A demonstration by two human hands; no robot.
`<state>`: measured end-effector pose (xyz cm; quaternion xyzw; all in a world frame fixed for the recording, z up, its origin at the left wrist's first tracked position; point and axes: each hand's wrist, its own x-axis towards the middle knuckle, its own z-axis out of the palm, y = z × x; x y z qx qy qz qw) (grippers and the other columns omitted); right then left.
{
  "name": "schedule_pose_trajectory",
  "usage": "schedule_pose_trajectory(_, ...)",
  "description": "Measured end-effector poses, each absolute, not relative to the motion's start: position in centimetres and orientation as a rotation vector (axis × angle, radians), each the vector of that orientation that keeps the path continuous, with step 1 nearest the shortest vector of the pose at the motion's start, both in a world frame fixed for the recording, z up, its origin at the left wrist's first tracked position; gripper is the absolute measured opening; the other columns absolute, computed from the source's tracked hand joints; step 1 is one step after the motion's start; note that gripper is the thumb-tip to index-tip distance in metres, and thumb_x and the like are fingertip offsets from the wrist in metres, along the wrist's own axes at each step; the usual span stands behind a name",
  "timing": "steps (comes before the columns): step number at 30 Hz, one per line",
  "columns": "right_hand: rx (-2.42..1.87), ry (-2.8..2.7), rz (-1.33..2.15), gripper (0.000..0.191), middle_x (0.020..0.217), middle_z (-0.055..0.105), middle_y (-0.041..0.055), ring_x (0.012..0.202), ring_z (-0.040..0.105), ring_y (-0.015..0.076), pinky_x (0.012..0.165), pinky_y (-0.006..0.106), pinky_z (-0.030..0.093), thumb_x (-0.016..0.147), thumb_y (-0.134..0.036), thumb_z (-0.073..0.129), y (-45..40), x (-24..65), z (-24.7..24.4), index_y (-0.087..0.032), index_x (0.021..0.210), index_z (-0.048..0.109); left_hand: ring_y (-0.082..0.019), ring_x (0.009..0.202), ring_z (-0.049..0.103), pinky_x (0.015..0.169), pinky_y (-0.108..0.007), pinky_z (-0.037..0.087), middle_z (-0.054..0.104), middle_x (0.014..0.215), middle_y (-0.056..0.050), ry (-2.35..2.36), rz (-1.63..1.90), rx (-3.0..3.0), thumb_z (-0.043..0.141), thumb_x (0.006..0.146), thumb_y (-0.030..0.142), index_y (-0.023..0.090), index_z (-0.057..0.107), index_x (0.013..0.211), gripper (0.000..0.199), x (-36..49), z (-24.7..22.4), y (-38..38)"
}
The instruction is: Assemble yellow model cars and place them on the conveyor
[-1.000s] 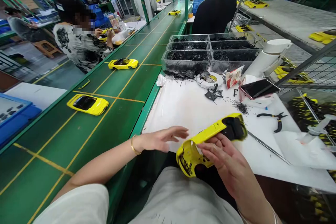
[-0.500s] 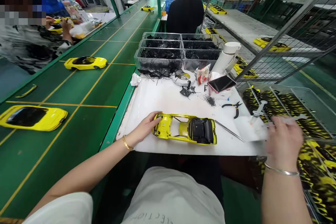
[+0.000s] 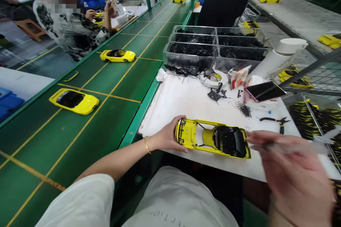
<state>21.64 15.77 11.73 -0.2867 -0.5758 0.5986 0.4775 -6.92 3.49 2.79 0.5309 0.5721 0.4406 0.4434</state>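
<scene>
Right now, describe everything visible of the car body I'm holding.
The car body is a shiny yellow shell, seemingly plastic, open near the middle, with a black part inside its right end. It lies on the white table, hollow side up. The left hand grips its left end; blur hides whether the right hand touches it.

Open lane: bare white worktop (image 3: pixel 173 101) beyond the yellow car shell (image 3: pixel 210 137), reaching left to the green conveyor (image 3: pixel 125 108). Far side walled by a divided bin (image 3: pixel 229 64). Right of lane cluttered: black granules (image 3: pixel 244 110), phone (image 3: pixel 265 91), pliers (image 3: pixel 282 121). Left hand (image 3: pixel 172 135) wraps the shell's left end; right hand (image 3: pixel 295 177), blurred, with a translucent tool (image 3: pixel 281 147), blocks the way in at the opposite end.
</scene>
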Motion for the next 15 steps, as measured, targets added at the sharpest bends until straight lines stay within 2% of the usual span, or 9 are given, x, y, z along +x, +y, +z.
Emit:
schedule_pose_trajectory(2,-0.5,-1.359,1.735,0.015,0.081,0.061,0.0018,0.079,0.057,0.0189,0.091,0.039,0.047,0.078,-0.024,0.07,14.7,16.7,11.7,-0.026,0.092,0.064,-0.034,0.131,0.047,0.114,-0.047,0.037,0.046,0.14,-0.016,1.436,1.117,1.338,0.093,0.048,0.048,0.022,0.026,0.145,0.12,-6.7,2.8,3.3)
schedule_pose_trajectory(3,-0.434,-1.327,1.859,0.016,0.078,0.058,0.0019,0.078,0.055,0.0193,0.089,0.039,0.047,0.079,-0.035,0.07,14.6,14.9,11.4,-0.026,0.09,0.064,-0.034,0.129,0.049,0.113,-0.047,0.039,0.047,0.139,-0.016,1.445,1.119,1.347,0.093,0.048,0.049,0.021,0.027,0.144,0.12,-6.6,2.9,3.3)
schedule_pose_trajectory(5,-0.402,-1.276,2.041,0.041,0.075,0.05,0.0026,0.077,0.05,0.0205,0.085,0.04,0.047,0.079,-0.065,0.062,15.0,12.8,10.7,-0.024,0.081,0.064,-0.034,0.126,0.051,0.111,-0.048,0.04,0.049,0.136,-0.015,1.458,1.109,1.358,0.092,0.048,0.05,0.021,0.027,0.144,0.12,-6.5,2.9,3.2)
schedule_pose_trajectory(7,-0.47,-1.297,2.072,0.054,0.068,0.044,0.0016,0.071,0.046,0.0192,0.084,0.039,0.044,0.079,-0.075,0.055,15.8,12.3,9.9,-0.023,0.065,0.06,-0.034,0.126,0.051,0.111,-0.048,0.04,0.049,0.136,-0.015,1.446,1.106,1.367,0.091,0.049,0.051,0.021,0.027,0.144,0.119,-6.6,3.0,3.3)
schedule_pose_trajectory(9,-0.563,-1.313,2.02,0.049,0.061,0.04,-0.0002,0.067,0.042,0.0171,0.088,0.036,0.041,0.084,-0.063,0.059,16.2,12.7,9.2,-0.022,0.058,0.055,-0.034,0.127,0.051,0.111,-0.048,0.04,0.049,0.137,-0.016,1.422,1.119,1.373,0.091,0.049,0.053,0.021,0.026,0.144,0.119,-6.7,3.0,3.5)
schedule_pose_trajectory(11,-0.63,-1.29,1.978,0.037,0.059,0.042,-0.0009,0.065,0.041,0.0164,0.089,0.036,0.04,0.084,-0.051,0.061,16.3,13.3,8.6,-0.022,0.061,0.058,-0.034,0.126,0.051,0.111,-0.048,0.04,0.049,0.138,-0.016,1.416,1.124,1.376,0.09,0.05,0.054,0.02,0.026,0.144,0.119,-6.7,2.9,3.6)
schedule_pose_trajectory(15,-0.69,-1.234,1.948,0.027,0.055,0.043,-0.0009,0.065,0.042,0.0167,0.081,0.034,0.039,0.082,-0.046,0.059,15.8,13.6,7.7,-0.023,0.068,0.062,-0.034,0.127,0.051,0.111,-0.049,0.04,0.049,0.138,-0.016,1.437,1.113,1.383,0.089,0.049,0.057,0.02,0.025,0.146,0.122,-6.7,2.7,3.5)
